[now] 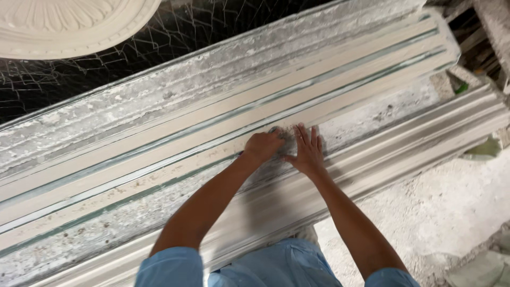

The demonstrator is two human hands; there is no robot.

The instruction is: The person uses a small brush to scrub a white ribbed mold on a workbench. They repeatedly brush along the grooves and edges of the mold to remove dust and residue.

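The left hand [263,146] was curled shut over a grey wad [284,139], perhaps wet fibre, which lay between it and the right hand [307,151], whose fingers [304,135] were flat and slightly apart beside it. Both pressed on a long, plaster-crusted mould [159,154] with pale ridges. A white medallion [69,21] lay beyond.

One camera on the person's head, looking steeply down, close above the long grey mould [212,133], both arms reaching away toward 12 o'clock, round plaster piece [69,24] at 11 o'clock, floor [451,202] at 4 o'clock
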